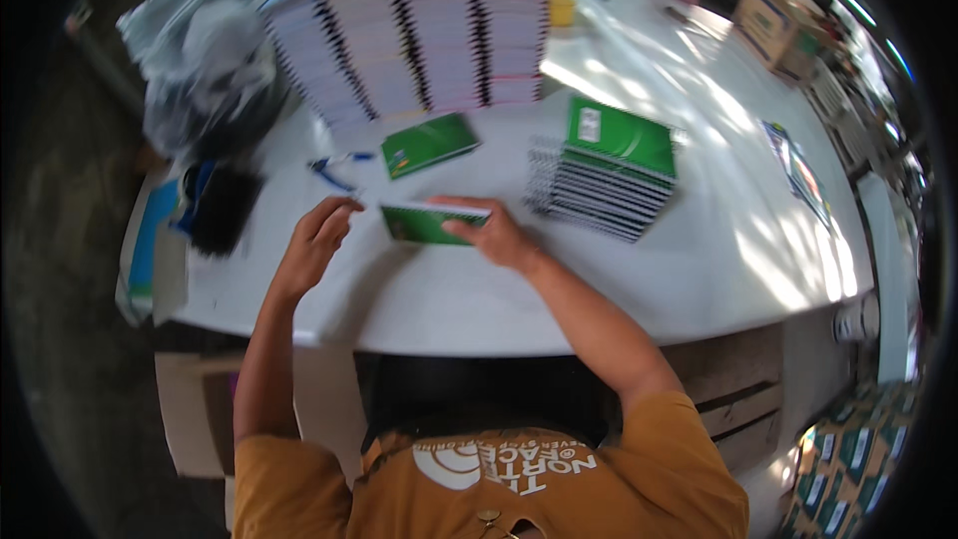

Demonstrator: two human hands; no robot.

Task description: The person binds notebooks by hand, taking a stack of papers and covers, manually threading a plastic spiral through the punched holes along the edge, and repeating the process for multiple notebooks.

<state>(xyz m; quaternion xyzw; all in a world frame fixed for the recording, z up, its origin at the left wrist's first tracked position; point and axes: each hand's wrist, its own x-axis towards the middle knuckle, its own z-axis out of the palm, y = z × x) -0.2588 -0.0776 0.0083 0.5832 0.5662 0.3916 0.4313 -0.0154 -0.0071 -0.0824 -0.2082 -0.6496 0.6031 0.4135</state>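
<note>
Centre frame, the right hand [499,230] grips a green notebook [413,225] by its right end; the left hand [321,232] curls nearby, whether empty I can't tell. I judge the notebook light, bendy, fairly slick, best pinched front to back near one end.

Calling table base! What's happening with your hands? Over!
Right hand gripping green notebook. Left hand apart from it. Blue-handled tool beyond left hand, not blocking notebook.
</note>
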